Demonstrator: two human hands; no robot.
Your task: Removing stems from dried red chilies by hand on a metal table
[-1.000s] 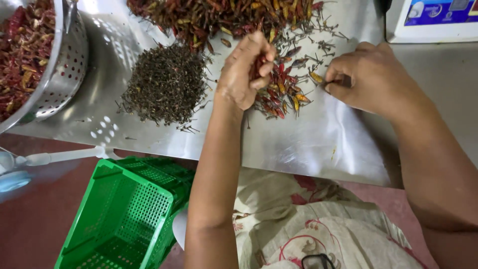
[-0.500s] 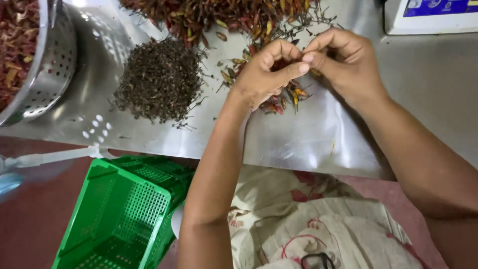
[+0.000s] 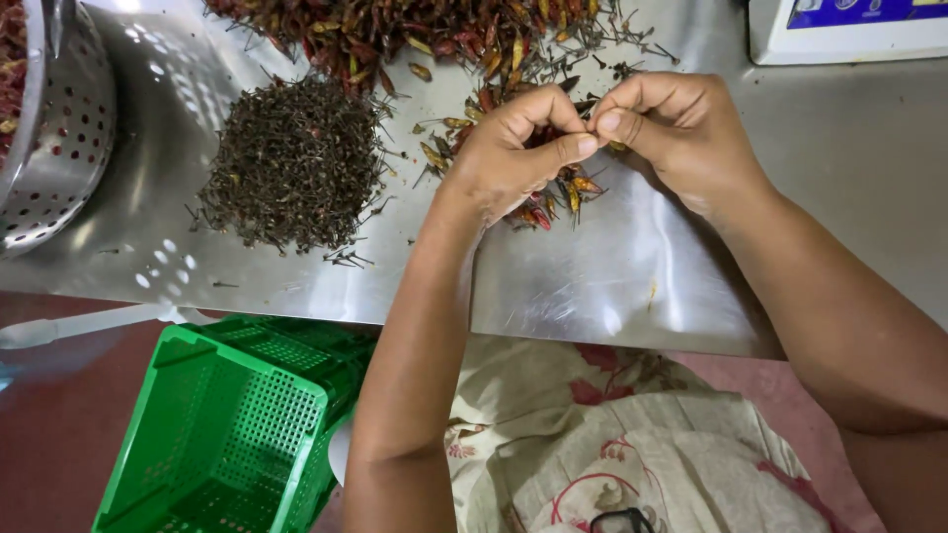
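My left hand (image 3: 509,153) and my right hand (image 3: 671,133) meet fingertip to fingertip above a steel table (image 3: 632,276). Between the pinched fingers is a small dried chili, mostly hidden by them. Under the hands lies a small scatter of red and yellow dried chilies (image 3: 553,192). A large heap of dried chilies (image 3: 395,30) runs along the table's far edge. To the left sits a dark mound of plucked stems (image 3: 296,163).
A perforated steel colander (image 3: 59,148) holding chilies stands at the far left. A green plastic basket (image 3: 227,434) sits on the floor below the table edge. A white device with a blue panel (image 3: 849,30) is at the top right. Patterned cloth covers my lap.
My hands were apart a second ago, the right one resting on the table. They came together, and now the fingertips pinch one chili between them.
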